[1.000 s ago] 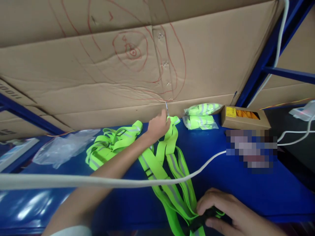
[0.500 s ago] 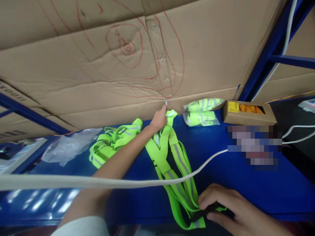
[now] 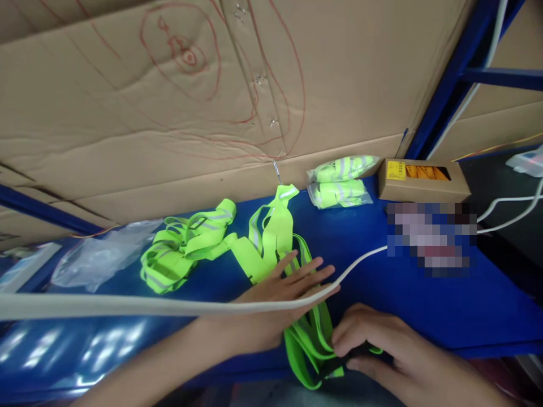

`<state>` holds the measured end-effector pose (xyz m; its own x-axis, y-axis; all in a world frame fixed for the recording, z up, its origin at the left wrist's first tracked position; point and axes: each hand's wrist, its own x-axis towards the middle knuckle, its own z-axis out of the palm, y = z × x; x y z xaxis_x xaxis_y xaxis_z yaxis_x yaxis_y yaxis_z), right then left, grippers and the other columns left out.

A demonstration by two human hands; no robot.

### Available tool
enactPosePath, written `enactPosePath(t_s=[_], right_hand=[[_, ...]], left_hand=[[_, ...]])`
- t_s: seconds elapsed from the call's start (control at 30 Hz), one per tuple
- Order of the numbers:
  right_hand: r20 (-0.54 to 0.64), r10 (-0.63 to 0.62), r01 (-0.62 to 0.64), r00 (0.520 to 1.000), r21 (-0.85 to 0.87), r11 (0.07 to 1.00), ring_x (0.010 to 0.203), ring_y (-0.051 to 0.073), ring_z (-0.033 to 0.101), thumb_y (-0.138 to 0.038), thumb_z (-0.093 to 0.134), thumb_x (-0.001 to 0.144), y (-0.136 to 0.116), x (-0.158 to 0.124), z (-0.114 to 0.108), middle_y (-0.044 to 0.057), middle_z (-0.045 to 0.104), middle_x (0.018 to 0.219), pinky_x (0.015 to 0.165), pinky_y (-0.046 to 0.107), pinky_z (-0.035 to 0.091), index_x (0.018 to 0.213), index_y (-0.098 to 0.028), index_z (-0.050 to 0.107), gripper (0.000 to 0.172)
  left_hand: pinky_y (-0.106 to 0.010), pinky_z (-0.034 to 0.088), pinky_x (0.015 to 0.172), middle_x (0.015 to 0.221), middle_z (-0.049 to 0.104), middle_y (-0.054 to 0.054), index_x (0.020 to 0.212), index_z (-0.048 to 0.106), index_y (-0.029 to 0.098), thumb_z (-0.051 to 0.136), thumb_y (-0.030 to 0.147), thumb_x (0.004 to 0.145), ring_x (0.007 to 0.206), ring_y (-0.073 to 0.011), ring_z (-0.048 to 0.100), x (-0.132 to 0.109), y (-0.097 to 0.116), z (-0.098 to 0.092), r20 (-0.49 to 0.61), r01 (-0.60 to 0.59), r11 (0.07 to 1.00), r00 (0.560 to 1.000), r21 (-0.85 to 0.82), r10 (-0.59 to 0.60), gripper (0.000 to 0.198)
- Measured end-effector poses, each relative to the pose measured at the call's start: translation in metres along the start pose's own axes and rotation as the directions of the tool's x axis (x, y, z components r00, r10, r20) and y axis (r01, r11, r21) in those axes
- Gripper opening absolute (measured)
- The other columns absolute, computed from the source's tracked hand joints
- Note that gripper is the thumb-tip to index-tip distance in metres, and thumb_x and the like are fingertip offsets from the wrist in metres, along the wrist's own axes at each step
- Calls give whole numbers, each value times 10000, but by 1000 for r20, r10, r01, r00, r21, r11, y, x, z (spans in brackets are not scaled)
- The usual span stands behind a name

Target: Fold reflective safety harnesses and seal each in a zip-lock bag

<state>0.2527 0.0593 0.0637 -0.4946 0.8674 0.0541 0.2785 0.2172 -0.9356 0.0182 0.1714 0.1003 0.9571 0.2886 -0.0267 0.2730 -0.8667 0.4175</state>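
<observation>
A neon-yellow reflective strap vest (image 3: 279, 223) with grey stripes stretches across the blue surface toward me. Its far end is caught on a small metal hook (image 3: 277, 168) at the foot of the cardboard. My left hand (image 3: 274, 291) lies over the middle of the straps, palm down, fingers spread. Down at the near end, my right hand (image 3: 382, 339) is closed on the vest by a black strap (image 3: 328, 368); its fingertips pinch there. A second bundle of neon straps (image 3: 207, 232) lies loosely folded left of the vest.
Two bagged neon vests (image 3: 341, 192) lie by a cardboard box (image 3: 390, 186) at the back right. A clear plastic bag (image 3: 102, 257) lies at left. A white cable (image 3: 169, 305) crosses the view in front of my left arm. Marked cardboard (image 3: 348, 85) stands behind.
My left hand has left the hooked far end and come back toward me, opening over the middle of the straps. My right hand keeps its grip. The view has shifted slightly.
</observation>
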Motion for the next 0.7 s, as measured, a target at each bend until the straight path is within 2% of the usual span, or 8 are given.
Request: enactPosePath(t_s=[0.07, 0.13, 0.23, 0.33, 0.4, 0.5, 0.63, 0.7], right_hand=[[20, 2, -2, 1000, 23, 1000, 1101, 159, 657, -174, 609, 985, -3, 1, 3, 12, 716, 1132, 984, 278, 515, 1110, -269, 663, 166], [-1, 42, -42, 999, 39, 998, 1099, 165, 663, -209, 618, 987, -2, -1, 6, 16, 714, 1141, 986, 283, 518, 1104, -272, 668, 142], [-121, 104, -97, 987, 57, 994, 1084, 177, 667, -272, 596, 1008, 6, -8, 7, 31, 706, 1140, 970, 291, 523, 1122, -276, 653, 127], [-217, 114, -105, 969, 52, 993, 1067, 183, 665, -291, 580, 1016, 16, -13, 4, 37, 705, 1122, 953, 294, 520, 1128, -275, 650, 133], [-210, 136, -131, 968, 40, 991, 1063, 186, 661, -312, 587, 1011, 17, -12, 2, 30, 704, 1119, 947, 296, 518, 1123, -278, 658, 137], [-158, 181, -181, 971, 9, 983, 1067, 191, 652, -351, 601, 999, 13, -7, 0, 14, 704, 1112, 946, 303, 509, 1121, -289, 669, 154], [-114, 217, -220, 969, -14, 975, 1067, 188, 637, -368, 610, 991, 4, 5, -4, -5, 699, 1112, 956, 309, 484, 1128, -302, 669, 163], [-104, 234, -236, 967, -11, 972, 1009, 182, 638, -356, 617, 984, 2, 12, -7, -9, 701, 1065, 900, 294, 487, 1104, -286, 669, 148]], left_hand=[[-604, 169, 1264, 1516, 524, -146, 1462, 469, 205, 525, 26, 851, 1465, -279, 430, 25, -17, 5, 87, -203, 968, 978, 149, 191, 639], [-568, 207, 1257, 1262, 671, -132, 1249, 609, 178, 457, 48, 929, 1264, -244, 600, 45, -31, 5, 121, -307, 910, 951, 278, 283, 377], [-516, 267, 1229, 962, 667, -48, 1025, 649, 202, 450, 99, 973, 985, -201, 649, 57, -45, 1, 87, -286, 878, 958, 384, 274, 231], [-479, 290, 1208, 994, 640, -48, 1051, 628, 202, 497, 67, 931, 1005, -202, 619, 55, -57, -4, 54, -235, 870, 970, 434, 235, 224], [-478, 285, 1204, 1018, 632, -54, 1061, 617, 194, 501, 42, 909, 1034, -207, 606, 52, -62, -5, 44, -218, 852, 973, 476, 225, 245], [-485, 293, 1178, 1004, 630, -51, 1059, 608, 190, 437, 60, 963, 1008, -203, 600, 49, -65, -1, 26, -207, 799, 972, 564, 233, 235], [-409, 401, 985, 1069, 647, -65, 1123, 596, 199, 390, 77, 1007, 983, -204, 599, 47, -75, 8, -45, -149, 702, 967, 696, 251, 266], [-378, 405, 903, 1120, 648, -70, 1161, 589, 201, 401, 97, 1017, 1001, -208, 597, 47, -83, 11, -83, -114, 695, 966, 710, 243, 258]])
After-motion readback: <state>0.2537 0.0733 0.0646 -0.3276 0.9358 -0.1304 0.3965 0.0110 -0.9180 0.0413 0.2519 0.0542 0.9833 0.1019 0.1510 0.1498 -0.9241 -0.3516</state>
